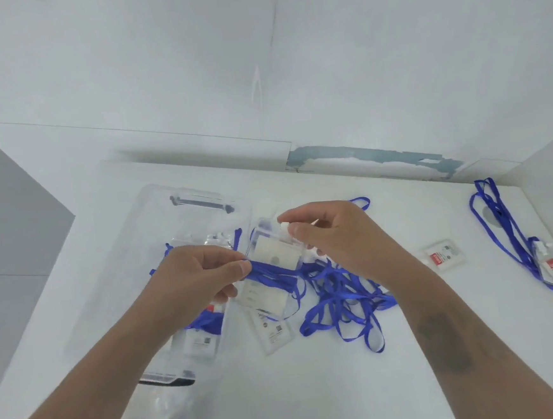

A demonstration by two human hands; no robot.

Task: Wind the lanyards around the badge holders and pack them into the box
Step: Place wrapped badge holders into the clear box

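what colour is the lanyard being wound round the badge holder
Blue: the lanyard wrapped across the clear badge holder shows best in the head view.

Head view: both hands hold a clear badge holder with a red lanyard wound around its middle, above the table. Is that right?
Not quite. In the head view the lanyard is blue, not red. The left hand and right hand do hold the clear badge holder above the table.
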